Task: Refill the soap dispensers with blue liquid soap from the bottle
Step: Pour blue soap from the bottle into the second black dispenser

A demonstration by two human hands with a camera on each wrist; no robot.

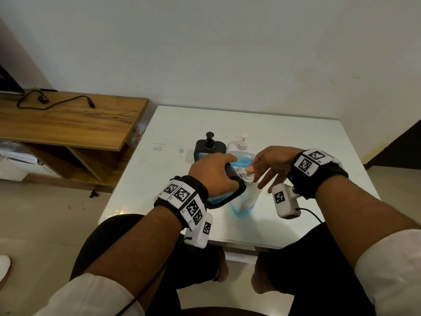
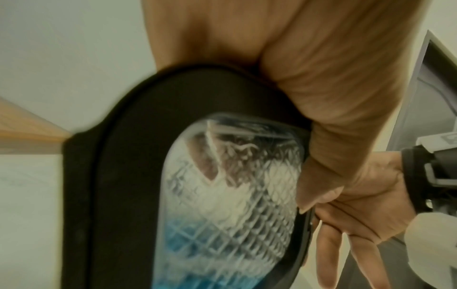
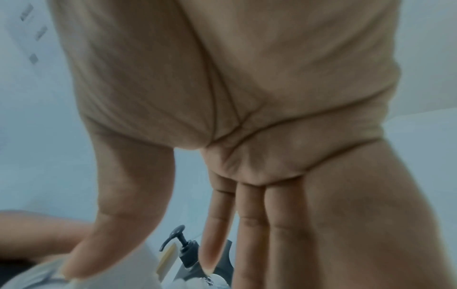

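Observation:
My left hand [image 1: 214,169] grips a black soap dispenser [image 1: 227,197] with no pump and holds it tilted over the table. Its clear diamond-patterned window [image 2: 222,195] shows blue soap pooled at one end, and my thumb [image 2: 333,117] lies across the frame. Its threaded neck [image 1: 239,171] points at the mouth of a white bottle [image 1: 249,197] standing on a blue base. My right hand [image 1: 271,160] hovers there, its thumb tip touching the white bottle's top [image 3: 111,273]. Its other fingers [image 3: 252,234] are straight and spread. Whether soap is flowing cannot be seen.
A black pump dispenser [image 1: 206,148] [image 3: 188,252] and a white pump dispenser [image 1: 239,144] stand just behind, both on the white table [image 1: 296,144]. A wooden bench [image 1: 68,119] with a black cable [image 1: 57,103] lies to the left. My knees sit under the table's near edge.

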